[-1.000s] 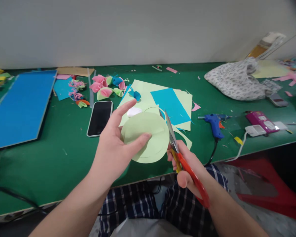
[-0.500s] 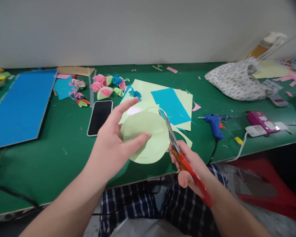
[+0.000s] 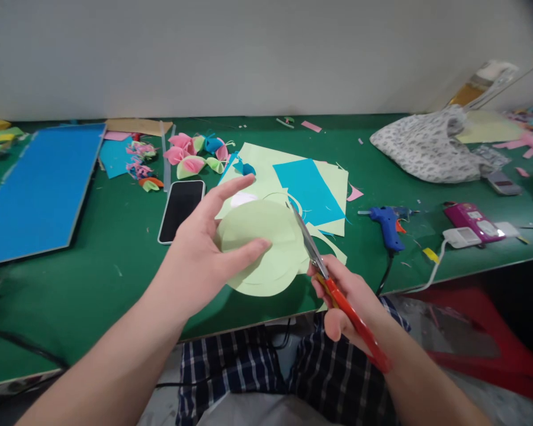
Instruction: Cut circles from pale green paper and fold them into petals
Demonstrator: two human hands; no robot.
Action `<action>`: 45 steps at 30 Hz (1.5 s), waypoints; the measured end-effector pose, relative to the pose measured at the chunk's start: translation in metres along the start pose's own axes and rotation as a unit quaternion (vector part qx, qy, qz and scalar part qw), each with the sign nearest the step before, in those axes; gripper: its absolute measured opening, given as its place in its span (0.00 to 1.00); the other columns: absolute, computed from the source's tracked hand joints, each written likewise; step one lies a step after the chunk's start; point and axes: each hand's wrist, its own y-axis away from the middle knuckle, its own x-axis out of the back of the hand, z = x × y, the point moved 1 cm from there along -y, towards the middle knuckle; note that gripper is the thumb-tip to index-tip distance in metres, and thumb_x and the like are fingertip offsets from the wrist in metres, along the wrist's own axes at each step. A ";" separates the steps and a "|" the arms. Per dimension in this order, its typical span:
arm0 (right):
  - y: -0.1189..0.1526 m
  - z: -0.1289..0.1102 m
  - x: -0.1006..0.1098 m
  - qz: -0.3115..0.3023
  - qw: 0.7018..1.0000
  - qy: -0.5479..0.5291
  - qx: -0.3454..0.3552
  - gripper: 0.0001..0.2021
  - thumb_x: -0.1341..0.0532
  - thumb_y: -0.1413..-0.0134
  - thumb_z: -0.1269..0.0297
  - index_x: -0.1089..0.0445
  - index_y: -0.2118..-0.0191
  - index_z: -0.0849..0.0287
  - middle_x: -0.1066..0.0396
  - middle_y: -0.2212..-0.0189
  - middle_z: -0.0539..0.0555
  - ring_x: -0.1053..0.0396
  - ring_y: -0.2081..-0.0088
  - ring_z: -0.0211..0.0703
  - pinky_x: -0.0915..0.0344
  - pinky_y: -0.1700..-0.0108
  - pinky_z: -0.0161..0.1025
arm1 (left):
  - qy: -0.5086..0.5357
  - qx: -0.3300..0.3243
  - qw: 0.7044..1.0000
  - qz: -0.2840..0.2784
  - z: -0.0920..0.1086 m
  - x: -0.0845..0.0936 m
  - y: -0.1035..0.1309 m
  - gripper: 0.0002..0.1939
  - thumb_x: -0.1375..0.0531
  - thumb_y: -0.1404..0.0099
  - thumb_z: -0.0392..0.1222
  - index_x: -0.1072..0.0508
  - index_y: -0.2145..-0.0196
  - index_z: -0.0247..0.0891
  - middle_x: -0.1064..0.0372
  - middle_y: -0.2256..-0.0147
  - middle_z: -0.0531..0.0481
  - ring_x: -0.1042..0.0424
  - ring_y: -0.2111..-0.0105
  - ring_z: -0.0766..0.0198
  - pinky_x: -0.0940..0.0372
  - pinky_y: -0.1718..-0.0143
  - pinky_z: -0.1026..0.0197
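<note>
A round piece of pale green paper (image 3: 266, 269) is pinched in my left hand (image 3: 204, 248), thumb on top and the other fingers mostly beneath it. My right hand (image 3: 346, 296) is closed around the red handles of a pair of scissors (image 3: 355, 322). The scissor blades lie along the circle's right edge and look nearly closed. Behind the circle, larger pale green sheets (image 3: 257, 160) lie on the green table (image 3: 128, 313), with a blue paper piece (image 3: 308, 189) on top. A curved pale green offcut (image 3: 331, 245) rests to the right of the circle.
A phone (image 3: 182, 210) lies left of the papers, near folded paper petals (image 3: 189, 157) and a large blue board (image 3: 39, 195). At right are a blue glue gun (image 3: 388, 225), a purple power strip (image 3: 473, 222) and a patterned cloth (image 3: 426, 145).
The scissors and my right hand have shifted slightly right and down. My left hand keeps its hold on the paper circle, which has barely moved.
</note>
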 end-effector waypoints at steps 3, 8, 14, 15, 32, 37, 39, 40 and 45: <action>0.001 -0.002 0.001 -0.002 1.000 0.018 -0.003 0.36 0.22 0.80 0.41 0.33 0.62 0.52 0.38 0.73 0.45 0.41 0.72 0.38 0.46 0.72 0.33 | -0.010 0.003 1.000 -0.007 0.000 0.002 -0.001 0.36 0.28 0.47 0.36 0.31 0.43 0.57 0.22 0.65 0.57 0.22 0.72 0.64 0.23 0.75 0.64; 0.000 -0.003 0.006 -0.003 0.996 0.081 0.049 0.41 0.27 0.81 0.31 0.33 0.61 0.53 0.39 0.74 0.45 0.44 0.72 0.38 0.47 0.73 0.33 | -0.019 0.007 1.000 -0.019 0.002 0.004 -0.002 0.35 0.29 0.46 0.38 0.31 0.42 0.57 0.23 0.62 0.56 0.21 0.72 0.61 0.23 0.76 0.61; 0.003 0.003 0.007 0.011 0.996 0.088 0.018 0.31 0.27 0.68 0.37 0.32 0.62 0.52 0.41 0.75 0.47 0.42 0.72 0.41 0.48 0.75 0.33 | -0.042 0.005 0.998 -0.040 0.003 0.008 -0.004 0.35 0.29 0.46 0.40 0.32 0.42 0.57 0.22 0.64 0.55 0.21 0.72 0.59 0.23 0.76 0.59; 0.003 0.003 0.006 0.016 0.996 0.085 0.011 0.29 0.27 0.65 0.39 0.31 0.62 0.52 0.41 0.75 0.47 0.42 0.72 0.41 0.49 0.76 0.33 | -0.044 0.003 0.998 -0.043 0.003 0.008 -0.004 0.35 0.29 0.46 0.40 0.32 0.42 0.58 0.22 0.64 0.55 0.21 0.72 0.59 0.23 0.76 0.58; 0.008 0.002 0.012 0.010 0.997 0.077 -0.012 0.27 0.22 0.73 0.49 0.31 0.65 0.51 0.46 0.79 0.44 0.46 0.75 0.39 0.54 0.77 0.33 | -0.078 0.022 0.992 -0.093 0.005 0.015 -0.010 0.38 0.29 0.46 0.43 0.35 0.39 0.57 0.22 0.65 0.52 0.22 0.73 0.55 0.25 0.80 0.55; 0.010 0.001 0.015 0.011 0.997 0.070 -0.021 0.24 0.23 0.73 0.65 0.31 0.66 0.51 0.48 0.82 0.42 0.50 0.77 0.36 0.57 0.77 0.32 | -0.081 0.023 0.990 -0.109 0.009 0.015 -0.011 0.37 0.30 0.44 0.42 0.35 0.38 0.53 0.23 0.70 0.54 0.24 0.77 0.60 0.28 0.84 0.62; 0.011 0.001 0.016 0.006 0.998 0.051 -0.044 0.18 0.27 0.67 0.64 0.32 0.66 0.51 0.49 0.82 0.42 0.49 0.78 0.35 0.58 0.77 0.33 | -0.078 0.020 0.990 -0.114 0.011 0.015 -0.012 0.36 0.30 0.44 0.42 0.34 0.39 0.54 0.24 0.70 0.55 0.24 0.77 0.62 0.29 0.84 0.65; 0.011 0.002 0.016 0.005 0.998 0.039 -0.055 0.16 0.28 0.63 0.63 0.32 0.66 0.51 0.49 0.82 0.43 0.48 0.78 0.36 0.59 0.77 0.33 | -0.078 0.018 0.990 -0.116 0.011 0.015 -0.012 0.35 0.30 0.45 0.41 0.33 0.40 0.54 0.24 0.70 0.56 0.24 0.78 0.63 0.30 0.84 0.66; 0.008 0.002 0.014 -0.001 0.997 0.028 -0.070 0.12 0.32 0.54 0.55 0.31 0.65 0.52 0.43 0.79 0.45 0.45 0.78 0.37 0.51 0.76 0.33 | -0.085 0.019 0.989 -0.120 0.010 0.015 -0.013 0.35 0.30 0.45 0.41 0.33 0.40 0.55 0.28 0.73 0.58 0.29 0.82 0.68 0.34 0.87 0.70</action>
